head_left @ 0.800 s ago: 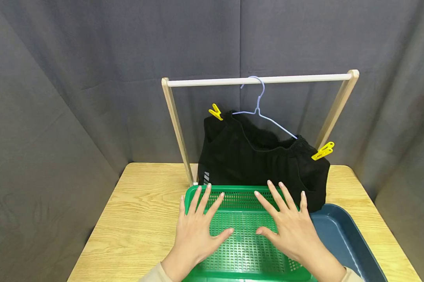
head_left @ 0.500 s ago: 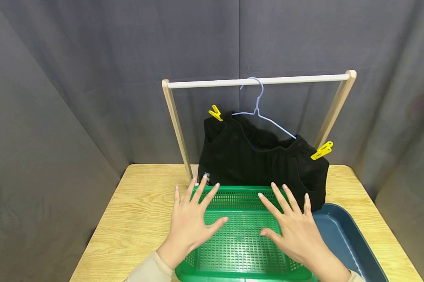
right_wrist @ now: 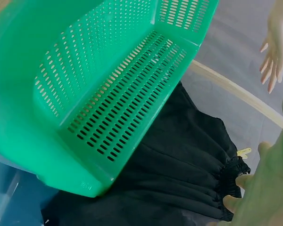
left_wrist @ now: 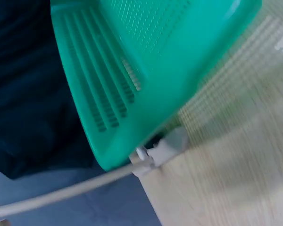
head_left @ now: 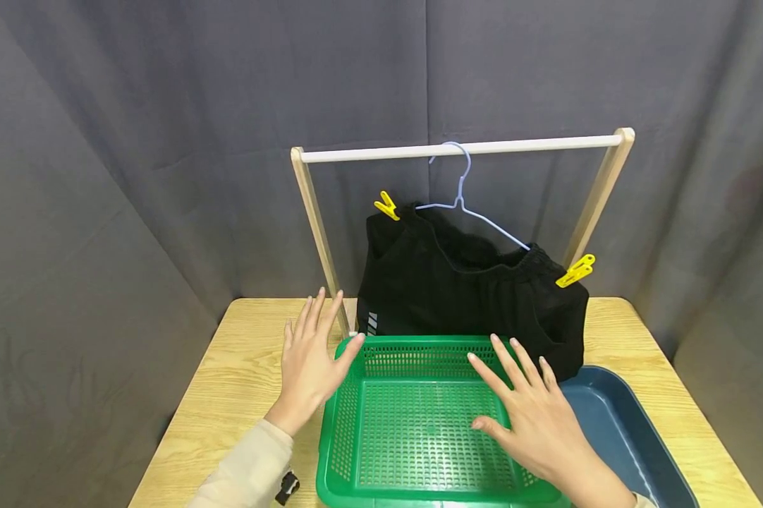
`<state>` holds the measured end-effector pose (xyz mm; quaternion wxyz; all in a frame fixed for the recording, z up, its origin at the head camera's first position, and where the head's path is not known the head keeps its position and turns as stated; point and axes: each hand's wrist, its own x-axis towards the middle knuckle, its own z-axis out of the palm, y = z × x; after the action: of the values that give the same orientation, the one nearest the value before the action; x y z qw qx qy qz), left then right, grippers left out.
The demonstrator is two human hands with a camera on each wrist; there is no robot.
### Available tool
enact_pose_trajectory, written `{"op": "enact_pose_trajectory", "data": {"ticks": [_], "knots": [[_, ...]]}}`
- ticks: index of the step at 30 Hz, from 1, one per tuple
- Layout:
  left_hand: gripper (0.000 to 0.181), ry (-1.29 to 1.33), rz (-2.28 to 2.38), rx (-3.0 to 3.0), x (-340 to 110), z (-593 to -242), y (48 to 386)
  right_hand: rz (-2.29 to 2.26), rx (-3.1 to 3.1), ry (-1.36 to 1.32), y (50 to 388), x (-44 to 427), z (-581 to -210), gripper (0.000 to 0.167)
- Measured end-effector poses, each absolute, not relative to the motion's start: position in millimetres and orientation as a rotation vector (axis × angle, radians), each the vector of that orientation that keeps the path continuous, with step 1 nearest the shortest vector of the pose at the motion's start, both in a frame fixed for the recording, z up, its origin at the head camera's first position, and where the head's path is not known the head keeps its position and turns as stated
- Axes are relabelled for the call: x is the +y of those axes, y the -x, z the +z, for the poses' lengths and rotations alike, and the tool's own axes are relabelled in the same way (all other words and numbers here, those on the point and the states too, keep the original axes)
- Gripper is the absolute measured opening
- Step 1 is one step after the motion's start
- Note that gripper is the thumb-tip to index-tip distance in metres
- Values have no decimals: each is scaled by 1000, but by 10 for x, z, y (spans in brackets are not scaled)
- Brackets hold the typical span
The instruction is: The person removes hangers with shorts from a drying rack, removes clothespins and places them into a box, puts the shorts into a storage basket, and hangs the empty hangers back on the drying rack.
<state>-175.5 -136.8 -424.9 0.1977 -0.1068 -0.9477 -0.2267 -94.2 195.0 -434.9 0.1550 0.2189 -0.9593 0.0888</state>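
Observation:
Fingers spread, my left hand [head_left: 310,363] hovers by the far left corner of the green perforated basket [head_left: 432,441]. My right hand [head_left: 536,423], also with fingers spread, is over the basket's right side. Neither hand holds anything. Behind the basket, black shorts [head_left: 451,303] hang from a light blue hanger [head_left: 492,224] on a wooden rack. One yellow clothespin [head_left: 388,206] is at the left of the waistband, another yellow clothespin [head_left: 576,271] at the right. The basket hides the lower part of the shorts. In the right wrist view, the left hand [right_wrist: 275,52] appears at upper right.
The rack's white bar [head_left: 534,146] spans above the shorts. A dark blue tray [head_left: 616,423] lies at the right, partly behind the basket and right arm. A small black-and-white object [head_left: 288,487] shows beside the left sleeve. Grey curtains surround the wooden table [head_left: 229,381].
My left hand has moved left and up, off the basket's middle, uncovering its left side. My right hand has shifted slightly right. The shorts and basket stay put.

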Motion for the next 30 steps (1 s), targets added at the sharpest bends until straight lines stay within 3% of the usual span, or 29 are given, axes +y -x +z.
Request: {"op": "enact_pose_trajectory", "data": {"ticks": [15,30], "knots": [[64,122,-1002,-2536,-1635,-4160,2284,277,-2746,-624,1014,2018,-4319,82],[61,71,-1591,-2321,-1443,-3967,2768,327,-2791,-600,1022,2083,-4337,80]]}}
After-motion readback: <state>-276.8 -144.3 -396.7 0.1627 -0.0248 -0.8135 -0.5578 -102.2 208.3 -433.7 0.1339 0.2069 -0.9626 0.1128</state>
